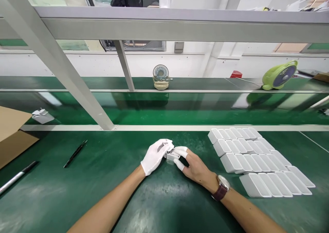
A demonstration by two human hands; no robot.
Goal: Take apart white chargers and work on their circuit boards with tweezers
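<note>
My left hand point(156, 156), in a white glove, has its fingers bent round the left side of a small white plastic case point(172, 156) on the green bench top. Something small and dark or metallic shows at the case's upper edge, too small to name. White finger covers sit on the thumb and fingers of my right hand point(189, 162). Its thumb and fingertips pinch the right end of the same case. The gloved fingers hide part of the case.
Rows of white open trays point(254, 161) stand at the right. Black tweezers point(75, 154), a pen-like silver-and-black tool point(19, 176) and a cardboard box point(15, 137) lie left. Behind the bench run a green conveyor point(190, 116) and a slanted metal post point(69, 75); fans point(160, 76) stand beyond.
</note>
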